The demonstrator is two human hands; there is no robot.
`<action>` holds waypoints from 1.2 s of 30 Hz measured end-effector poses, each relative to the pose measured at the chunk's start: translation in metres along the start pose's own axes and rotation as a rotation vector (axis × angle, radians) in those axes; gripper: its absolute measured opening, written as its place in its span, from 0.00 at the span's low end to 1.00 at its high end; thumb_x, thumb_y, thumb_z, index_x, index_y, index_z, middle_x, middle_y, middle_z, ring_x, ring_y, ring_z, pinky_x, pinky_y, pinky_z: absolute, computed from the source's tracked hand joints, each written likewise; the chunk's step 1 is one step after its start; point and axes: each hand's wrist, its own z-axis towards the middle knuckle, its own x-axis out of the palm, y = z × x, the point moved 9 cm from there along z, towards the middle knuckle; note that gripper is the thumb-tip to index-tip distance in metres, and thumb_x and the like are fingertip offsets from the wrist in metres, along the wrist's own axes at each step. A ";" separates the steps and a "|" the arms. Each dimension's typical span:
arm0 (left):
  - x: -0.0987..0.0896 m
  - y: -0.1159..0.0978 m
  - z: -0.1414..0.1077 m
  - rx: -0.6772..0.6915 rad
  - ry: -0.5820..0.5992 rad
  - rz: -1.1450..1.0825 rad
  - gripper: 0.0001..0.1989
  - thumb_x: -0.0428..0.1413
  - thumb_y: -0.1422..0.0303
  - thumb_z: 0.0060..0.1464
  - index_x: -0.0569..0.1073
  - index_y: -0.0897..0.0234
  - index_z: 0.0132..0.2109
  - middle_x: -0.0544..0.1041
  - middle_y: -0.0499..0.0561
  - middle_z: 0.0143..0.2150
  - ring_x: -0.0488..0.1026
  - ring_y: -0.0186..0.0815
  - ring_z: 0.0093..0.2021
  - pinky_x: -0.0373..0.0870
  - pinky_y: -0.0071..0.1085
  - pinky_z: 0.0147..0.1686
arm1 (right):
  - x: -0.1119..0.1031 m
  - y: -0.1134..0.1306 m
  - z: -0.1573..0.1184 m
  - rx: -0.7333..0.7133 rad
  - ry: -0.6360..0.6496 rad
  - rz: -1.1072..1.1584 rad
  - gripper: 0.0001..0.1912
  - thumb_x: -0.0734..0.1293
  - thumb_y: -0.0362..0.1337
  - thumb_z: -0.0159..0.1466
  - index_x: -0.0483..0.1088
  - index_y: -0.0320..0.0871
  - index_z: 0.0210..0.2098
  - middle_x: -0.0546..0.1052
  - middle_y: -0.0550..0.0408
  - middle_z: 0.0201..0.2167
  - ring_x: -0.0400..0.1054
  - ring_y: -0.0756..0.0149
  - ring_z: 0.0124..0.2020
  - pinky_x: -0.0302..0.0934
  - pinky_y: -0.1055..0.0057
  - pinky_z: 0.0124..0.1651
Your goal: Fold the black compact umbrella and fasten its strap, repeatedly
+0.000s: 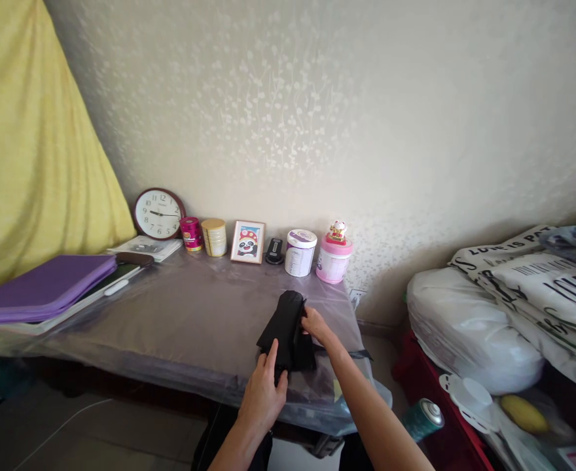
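A folded black fabric bundle (283, 327) lies on the table's right part, near its front edge. It looks soft and layered, and I cannot make out its exact kind. My left hand (264, 386) grips its near end, thumb on the right and fingers over the top. My right hand (316, 324) pinches its right side near the far end. A loose black flap spreads beneath the right hand, and a dark strip (360, 354) reaches toward the table's right edge.
The table (184, 307) has a plastic cover. Along the wall stand a clock (158, 214), a pink can (191, 234), a yellow container (214, 237), a panda picture (247, 242) and two tubs (300, 254). Purple folders (47, 284) lie left. A spray can (423, 418) stands right.
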 end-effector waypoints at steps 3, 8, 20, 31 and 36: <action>0.000 -0.001 0.000 0.003 -0.007 0.015 0.29 0.42 0.68 0.55 0.44 0.61 0.63 0.64 0.55 0.52 0.67 0.35 0.49 0.61 0.28 0.47 | 0.001 -0.004 -0.001 0.005 -0.042 -0.007 0.11 0.60 0.29 0.51 0.70 0.41 0.33 0.74 0.55 0.25 0.68 0.66 0.30 0.61 0.71 0.35; 0.002 -0.005 0.000 -0.019 0.017 0.102 0.29 0.42 0.69 0.56 0.43 0.62 0.64 0.64 0.56 0.52 0.68 0.36 0.47 0.61 0.27 0.45 | 0.001 -0.001 -0.006 0.016 -0.157 -0.044 0.17 0.55 0.33 0.58 0.67 0.40 0.44 0.75 0.49 0.37 0.69 0.62 0.41 0.61 0.67 0.44; 0.014 -0.029 -0.007 -0.088 0.105 0.310 0.31 0.39 0.77 0.53 0.43 0.65 0.64 0.60 0.65 0.56 0.73 0.39 0.40 0.66 0.30 0.36 | 0.024 0.034 -0.021 -0.013 -0.319 -0.194 0.30 0.56 0.45 0.60 0.55 0.30 0.56 0.63 0.31 0.53 0.58 0.47 0.55 0.52 0.57 0.53; 0.021 0.023 -0.023 -0.128 0.067 -0.458 0.23 0.49 0.60 0.49 0.64 0.67 0.50 0.70 0.57 0.46 0.68 0.38 0.48 0.63 0.31 0.48 | 0.031 0.040 -0.019 -0.084 -0.384 -0.350 0.32 0.56 0.45 0.59 0.54 0.25 0.56 0.63 0.27 0.52 0.61 0.45 0.53 0.54 0.57 0.51; 0.046 0.015 -0.027 -0.270 0.391 -0.732 0.17 0.50 0.56 0.46 0.71 0.67 0.33 0.73 0.52 0.27 0.72 0.37 0.30 0.69 0.35 0.35 | 0.029 0.036 -0.016 -0.085 -0.360 -0.269 0.33 0.57 0.45 0.58 0.54 0.26 0.56 0.63 0.28 0.53 0.57 0.45 0.56 0.54 0.57 0.52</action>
